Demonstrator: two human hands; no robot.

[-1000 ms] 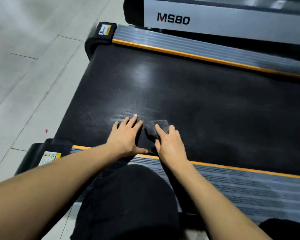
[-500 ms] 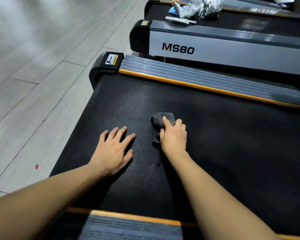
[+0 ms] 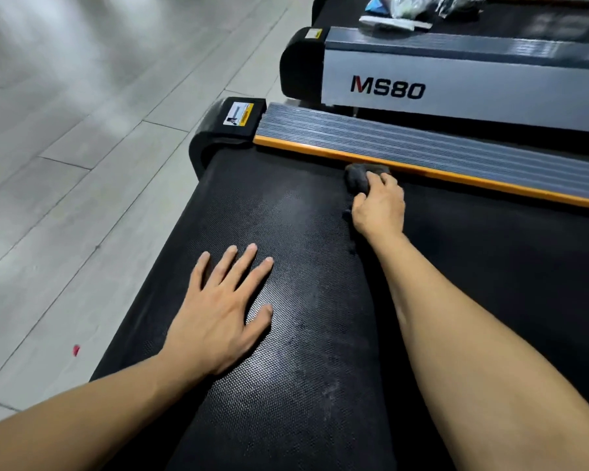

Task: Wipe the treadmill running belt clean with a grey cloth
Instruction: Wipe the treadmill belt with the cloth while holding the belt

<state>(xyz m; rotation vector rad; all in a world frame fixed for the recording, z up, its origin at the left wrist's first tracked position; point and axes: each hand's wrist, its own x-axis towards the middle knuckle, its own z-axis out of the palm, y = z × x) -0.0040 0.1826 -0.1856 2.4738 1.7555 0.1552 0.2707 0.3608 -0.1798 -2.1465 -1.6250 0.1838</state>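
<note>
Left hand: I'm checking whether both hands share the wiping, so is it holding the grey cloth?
No, the left hand lies flat and empty on the running belt; the right hand presses the grey cloth.

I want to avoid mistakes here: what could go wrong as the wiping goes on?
The bunched grey cloth is at the far orange-edged side rail, so the fingers of the right hand might knock it. The left hand lies flat on the black textured running belt and may smudge it.
</note>
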